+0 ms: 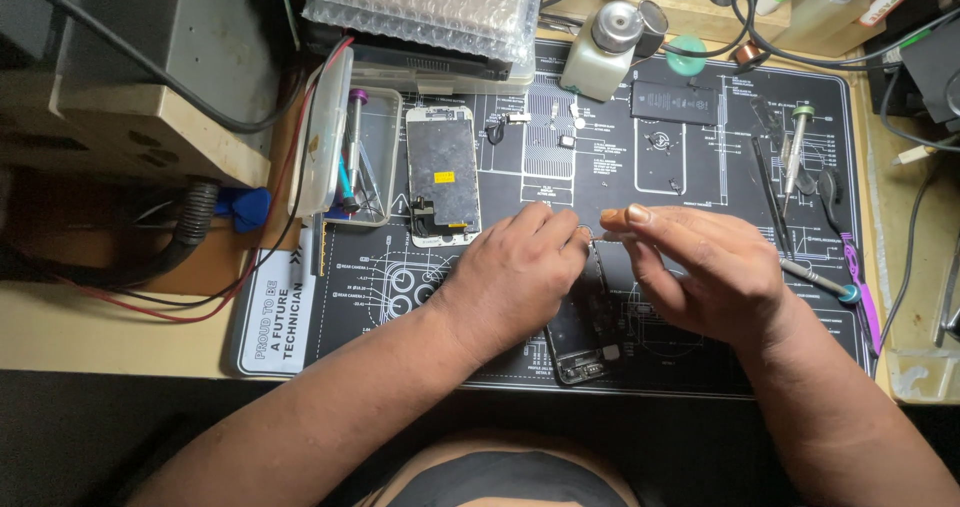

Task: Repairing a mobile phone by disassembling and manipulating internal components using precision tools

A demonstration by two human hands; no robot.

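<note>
An opened phone body lies on the black printed work mat, mostly hidden under my hands. My left hand rests on the phone's left side with its fingers curled at the top edge. My right hand pinches a thin metal tool, likely tweezers, with its tip pointing left toward my left fingertips above the phone. What the tool tip holds is too small to tell. A detached phone screen lies face down further left on the mat.
A flat black battery and a white pump bottle sit at the mat's back. Screwdrivers, a black pry tool and a purple tool lie at the right. A clear tray with tools stands left of the screen. Cables trail at both sides.
</note>
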